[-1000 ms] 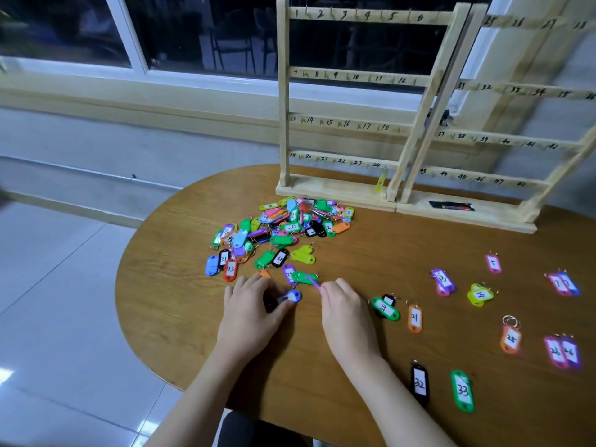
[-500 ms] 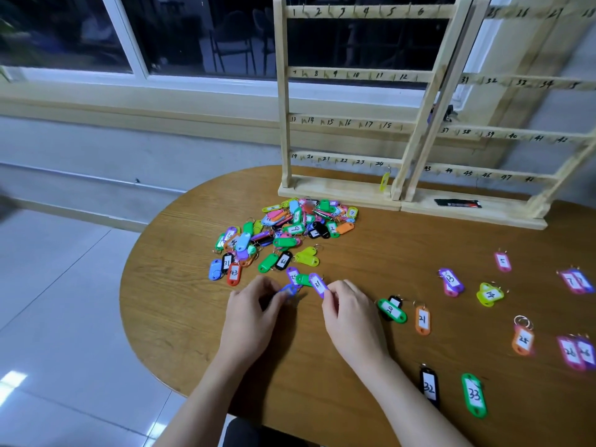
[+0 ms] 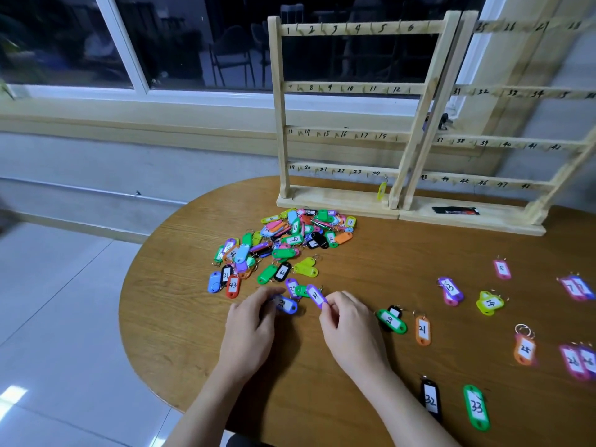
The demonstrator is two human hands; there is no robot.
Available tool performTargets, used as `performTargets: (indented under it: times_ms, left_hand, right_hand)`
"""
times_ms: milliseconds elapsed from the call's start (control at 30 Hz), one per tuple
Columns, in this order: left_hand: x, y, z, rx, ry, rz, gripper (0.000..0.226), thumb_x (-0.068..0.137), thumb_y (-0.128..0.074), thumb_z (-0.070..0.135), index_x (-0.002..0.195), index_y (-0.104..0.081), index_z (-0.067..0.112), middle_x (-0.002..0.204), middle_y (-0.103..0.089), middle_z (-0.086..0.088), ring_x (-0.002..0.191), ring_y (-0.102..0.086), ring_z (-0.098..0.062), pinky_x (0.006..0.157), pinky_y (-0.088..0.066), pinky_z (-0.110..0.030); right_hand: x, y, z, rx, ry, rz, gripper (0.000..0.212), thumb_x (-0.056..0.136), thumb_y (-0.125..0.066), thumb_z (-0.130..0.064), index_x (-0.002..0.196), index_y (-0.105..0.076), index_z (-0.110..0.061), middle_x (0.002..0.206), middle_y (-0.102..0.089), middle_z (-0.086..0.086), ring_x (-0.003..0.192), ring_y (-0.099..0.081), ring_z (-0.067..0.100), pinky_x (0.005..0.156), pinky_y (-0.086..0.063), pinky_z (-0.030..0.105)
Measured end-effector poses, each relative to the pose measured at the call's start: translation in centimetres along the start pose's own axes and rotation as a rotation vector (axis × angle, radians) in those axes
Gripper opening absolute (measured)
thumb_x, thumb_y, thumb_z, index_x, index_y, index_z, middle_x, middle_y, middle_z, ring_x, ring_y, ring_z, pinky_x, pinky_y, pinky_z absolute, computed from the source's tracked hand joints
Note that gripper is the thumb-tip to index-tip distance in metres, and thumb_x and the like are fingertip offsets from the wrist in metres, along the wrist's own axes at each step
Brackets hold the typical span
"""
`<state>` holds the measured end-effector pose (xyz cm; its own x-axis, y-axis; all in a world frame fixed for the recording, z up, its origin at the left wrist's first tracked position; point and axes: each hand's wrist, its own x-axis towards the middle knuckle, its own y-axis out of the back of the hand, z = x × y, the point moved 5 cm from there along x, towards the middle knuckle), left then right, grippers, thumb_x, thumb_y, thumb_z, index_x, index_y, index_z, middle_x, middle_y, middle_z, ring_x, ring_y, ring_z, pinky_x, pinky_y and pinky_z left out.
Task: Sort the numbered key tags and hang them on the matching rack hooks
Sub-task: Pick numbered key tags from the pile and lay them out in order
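Wooden table [image 3: 180,317] carries loose key tags. Right hand [image 3: 350,330] pinches a purple tag [image 3: 316,295] label-up, apparently to read it; left hand [image 3: 248,327] grips a blue tag [image 3: 286,305] beside it. Unsorted pile [image 3: 283,243] lies beyond both; rack [image 3: 338,88] farther back.

Dark window [image 3: 200,40] behind round wooden table [image 3: 180,317], pale tiled floor [image 3: 54,317]

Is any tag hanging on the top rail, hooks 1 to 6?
No, the top rail is bare; only a yellow tag hangs near hook 24.
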<state>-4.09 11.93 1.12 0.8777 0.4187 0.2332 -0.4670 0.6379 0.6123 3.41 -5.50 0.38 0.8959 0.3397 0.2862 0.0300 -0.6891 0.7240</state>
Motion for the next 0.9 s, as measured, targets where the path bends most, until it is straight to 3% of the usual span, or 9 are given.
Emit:
performTargets:
  times_ms: [133,333,467,567,667,800,900]
  left_hand:
    - [0.0,-0.2,-0.5,-0.07,-0.003,0.01,0.023,0.096,-0.056,0.022,0.114,-0.06,0.037,0.093,-0.066,0.023,0.083,-0.062,-0.006,0.089,-0.049,-0.047]
    - [-0.1,0.1,-0.2,-0.103,-0.017,0.025,0.014,0.095,-0.061,0.018,0.099,-0.057,0.031,0.097,-0.065,0.022,0.082,-0.062,-0.008,0.086,-0.05,-0.053]
    - [-0.4,0.3,0.1,-0.139,0.011,0.003,0.018,0.096,-0.063,0.014,0.096,-0.063,0.032,0.09,-0.068,0.017,0.08,-0.063,-0.012,0.084,-0.052,-0.046]
    - [-0.6,0.5,0.4,-0.19,0.018,-0.003,0.023,0.096,-0.064,0.009,0.092,-0.066,0.031,0.086,-0.07,0.016,0.077,-0.065,-0.011,0.079,-0.053,-0.036]
    - [-0.6,0.6,0.7,-0.194,-0.013,-0.007,0.024,0.094,-0.065,0.005,0.091,-0.068,0.03,0.085,-0.07,0.02,0.076,-0.065,-0.007,0.072,-0.049,-0.022]
    - [-0.8,0.5,0.4,-0.165,-0.037,-0.011,0.018,0.093,-0.068,0.006,0.096,-0.073,0.022,0.089,-0.071,0.023,0.08,-0.067,-0.002,0.072,-0.049,-0.017]
    - [-1.1,0.4,0.6,-0.152,-0.045,-0.036,0.02,0.092,-0.068,0.005,0.097,-0.074,0.024,0.091,-0.071,0.027,0.08,-0.067,0.003,0.072,-0.05,-0.014]
  right_hand:
    - [0.0,0.2,0.1,0.039,0.022,0.022,0.018,0.094,-0.061,-0.019,0.079,-0.054,-0.026,0.072,-0.046,-0.014,0.066,-0.046,0.011,0.06,-0.04,0.034]
    - [-0.1,0.4,0.1,0.116,0.006,0.009,0.021,0.095,-0.062,-0.023,0.076,-0.054,-0.028,0.065,-0.052,-0.016,0.063,-0.05,0.008,0.057,-0.04,0.029]
    - [-0.8,1.4,0.3,0.341,-0.111,0.048,0.022,0.095,-0.064,-0.016,0.075,-0.06,-0.023,0.062,-0.057,-0.016,0.059,-0.051,0.008,0.054,-0.036,0.02]
    - [-2.6,2.8,0.1,0.46,-0.155,0.08,0.02,0.096,-0.064,-0.013,0.077,-0.065,-0.02,0.062,-0.058,-0.01,0.06,-0.051,0.004,0.056,-0.04,0.023]
    - [-4.6,4.6,0.2,0.481,-0.172,0.069,0.021,0.097,-0.063,-0.012,0.077,-0.068,-0.018,0.064,-0.059,-0.005,0.062,-0.052,0.005,0.058,-0.04,0.026]
    - [-7.3,7.6,1.1,0.472,-0.219,0.082,0.022,0.097,-0.063,-0.013,0.076,-0.07,-0.017,0.068,-0.063,0.006,0.066,-0.058,0.024,0.062,-0.045,0.039]
    - [-9.5,9.7,2.0,0.442,-0.25,0.117,0.025,0.096,-0.063,-0.012,0.074,-0.071,-0.018,0.065,-0.064,0.004,0.062,-0.058,0.02,0.059,-0.045,0.034]
